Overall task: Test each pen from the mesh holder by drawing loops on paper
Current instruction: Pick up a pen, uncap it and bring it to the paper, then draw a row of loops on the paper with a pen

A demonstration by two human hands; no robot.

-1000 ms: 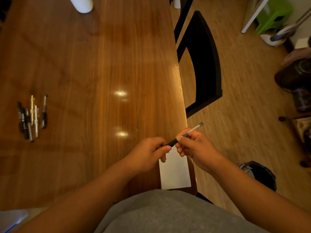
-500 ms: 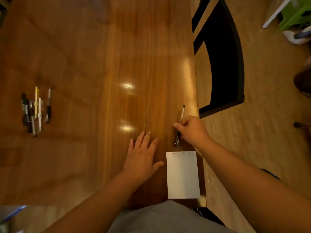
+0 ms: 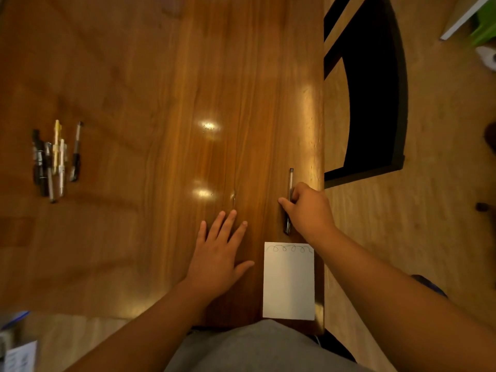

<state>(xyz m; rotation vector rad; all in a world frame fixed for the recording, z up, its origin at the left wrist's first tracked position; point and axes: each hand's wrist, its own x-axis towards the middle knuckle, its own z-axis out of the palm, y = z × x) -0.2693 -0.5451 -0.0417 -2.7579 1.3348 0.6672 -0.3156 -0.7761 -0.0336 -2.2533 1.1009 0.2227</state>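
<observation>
Right hand (image 3: 308,208) is clamped on a pen (image 3: 291,178) mid-barrel, thumb on the left side, the rest curled over the top. The pen lies along the counter (image 3: 161,103) close to its right edge, dark end towards the paper's far edge, clear end away from me. Can't tell if the barrel touches the wood. My read: one row is drawn and this pen is being parked just beyond the sheet, apart from the others. Left hand (image 3: 217,259) is flat on the counter left of the paper, fingers (image 3: 230,218) straight and spread, holding nothing. Looks like bracing; it doesn't touch the sheet. Paper (image 3: 288,285) is a small matte white rectangle at the near right corner, with one row of loops (image 3: 290,248) along its far edge and the rest blank. The other pens (image 3: 53,159) lie side by side near the left edge, well apart: slim barrels, black, clear, pale yellow. Counter is glossy wood with lamp glare, so a round barrel may roll. Holder not in view. Black chair (image 3: 375,89) sits past the right edge.
</observation>
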